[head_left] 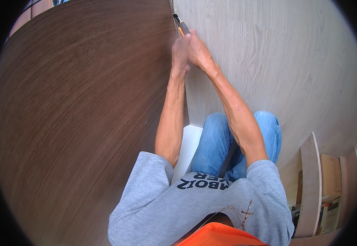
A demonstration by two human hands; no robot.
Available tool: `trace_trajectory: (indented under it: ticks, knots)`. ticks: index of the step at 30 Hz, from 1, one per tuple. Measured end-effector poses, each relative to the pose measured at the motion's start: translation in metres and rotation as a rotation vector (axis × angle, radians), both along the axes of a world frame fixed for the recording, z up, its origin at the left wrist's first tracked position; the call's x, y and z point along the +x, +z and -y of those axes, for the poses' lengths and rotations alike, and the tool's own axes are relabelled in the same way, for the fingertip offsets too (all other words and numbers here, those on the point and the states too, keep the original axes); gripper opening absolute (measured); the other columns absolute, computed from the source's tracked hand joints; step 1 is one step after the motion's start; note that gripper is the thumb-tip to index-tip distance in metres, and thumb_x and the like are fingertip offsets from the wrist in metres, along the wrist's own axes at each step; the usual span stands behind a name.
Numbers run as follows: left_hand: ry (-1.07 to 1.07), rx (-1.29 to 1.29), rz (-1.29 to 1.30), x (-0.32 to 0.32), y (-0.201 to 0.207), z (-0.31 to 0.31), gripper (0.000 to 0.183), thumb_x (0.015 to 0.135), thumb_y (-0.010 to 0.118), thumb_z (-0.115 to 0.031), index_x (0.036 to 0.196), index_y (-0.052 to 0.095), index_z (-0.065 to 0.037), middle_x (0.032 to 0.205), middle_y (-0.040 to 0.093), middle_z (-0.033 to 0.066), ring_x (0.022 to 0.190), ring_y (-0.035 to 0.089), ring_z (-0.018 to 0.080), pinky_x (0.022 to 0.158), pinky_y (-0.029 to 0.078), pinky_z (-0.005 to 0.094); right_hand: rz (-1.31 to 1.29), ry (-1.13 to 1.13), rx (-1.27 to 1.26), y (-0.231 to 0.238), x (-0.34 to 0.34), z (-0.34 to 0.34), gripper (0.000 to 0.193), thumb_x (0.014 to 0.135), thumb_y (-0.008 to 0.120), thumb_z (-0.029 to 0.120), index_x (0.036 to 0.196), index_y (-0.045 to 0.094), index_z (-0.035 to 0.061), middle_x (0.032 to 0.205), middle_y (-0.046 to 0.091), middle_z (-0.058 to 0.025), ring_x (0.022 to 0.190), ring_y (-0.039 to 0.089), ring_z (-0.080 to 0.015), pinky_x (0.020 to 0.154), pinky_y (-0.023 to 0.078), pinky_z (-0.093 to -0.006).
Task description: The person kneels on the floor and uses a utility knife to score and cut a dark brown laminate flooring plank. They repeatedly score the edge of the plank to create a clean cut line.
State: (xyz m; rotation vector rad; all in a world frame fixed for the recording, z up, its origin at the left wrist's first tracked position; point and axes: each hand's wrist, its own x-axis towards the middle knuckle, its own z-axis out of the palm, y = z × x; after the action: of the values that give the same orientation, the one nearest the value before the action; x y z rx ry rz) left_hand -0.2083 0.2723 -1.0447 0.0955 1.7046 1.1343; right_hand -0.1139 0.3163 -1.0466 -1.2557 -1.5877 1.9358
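Both hands are pushed far forward and meet at one tool. The left hand [180, 51] and the right hand [198, 51] are pressed together, fingers wrapped closed around the handle of a utility knife [180, 24] with an orange and black body. The blade end points away from the person and sits right at the seam where the dark brown wood-grain panel [84, 115] meets the pale grey wood-grain panel [268, 61]. The tip itself is too small to see clearly.

The person kneels or crouches, and the knees in blue jeans [223, 139] rest on the pale panel. A white board edge [188, 143] shows between the left forearm and the knee.

To cut well here, it seems best to keep the knife low and steady along the seam, to pull with the arms and not with the wrists, and to hold the knees out of the blade's line. At the right lie curved plywood pieces [312, 184].
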Motion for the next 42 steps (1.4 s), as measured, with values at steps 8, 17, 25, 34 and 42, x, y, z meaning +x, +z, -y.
trace_trajectory:
  ticks: [8,17,25,34,42]
  knots:
    - [0.009,0.026,0.031,0.006,0.0,0.005,0.037,0.09,0.071,-0.038,0.102,0.055,-0.006,0.094,0.06,0.0033,0.087,0.058,0.012,0.074,0.05,0.029,0.01,-0.023,-0.077,0.005,0.002,0.0,0.03,0.103,0.04,0.02,0.12,0.043,-0.0044,0.1,0.062,-0.0385,0.099,0.06,-0.0549,0.079,0.048,-0.0538]
    - [0.026,-0.049,0.0,0.009,0.007,0.008,0.035,0.09,0.07,-0.037,0.101,0.055,-0.007,0.092,0.059,0.0024,0.085,0.057,0.0114,0.074,0.049,0.0285,-0.016,-0.094,-0.01,-0.001,0.0,0.006,0.026,0.098,0.049,0.022,0.107,0.041,-0.0005,0.082,0.063,-0.0339,0.084,0.061,-0.0554,0.068,0.047,-0.0586]
    - [0.045,-0.06,-0.008,0.021,0.011,0.023,0.031,0.091,0.069,-0.035,0.096,0.053,-0.009,0.089,0.058,0.0018,0.082,0.057,0.0105,0.072,0.049,0.0271,-0.038,-0.029,-0.087,0.0,0.014,0.024,0.032,0.101,0.044,0.025,0.118,0.042,-0.0014,0.095,0.062,-0.0375,0.094,0.061,-0.0543,0.076,0.049,-0.0552]
    - [0.037,-0.027,-0.057,0.028,0.013,0.02,0.03,0.092,0.068,-0.033,0.098,0.054,-0.007,0.089,0.059,0.0014,0.078,0.056,0.0098,0.071,0.048,0.0264,-0.143,-0.163,-0.018,-0.011,0.01,0.031,0.027,0.098,0.052,0.021,0.11,0.043,-0.0011,0.081,0.062,-0.0328,0.077,0.062,-0.0513,0.065,0.047,-0.0561]
    - [-0.781,-0.067,-1.22,0.041,0.056,0.008,0.035,0.098,0.054,-0.017,0.126,0.057,0.003,0.118,0.063,0.0238,0.11,0.062,0.0383,0.093,0.051,0.0432,0.18,-0.312,-0.227,-0.009,0.043,0.069,0.035,0.101,0.047,0.022,0.13,0.041,0.0035,0.078,0.064,-0.0135,0.067,0.067,-0.0245,0.061,0.054,-0.0398]
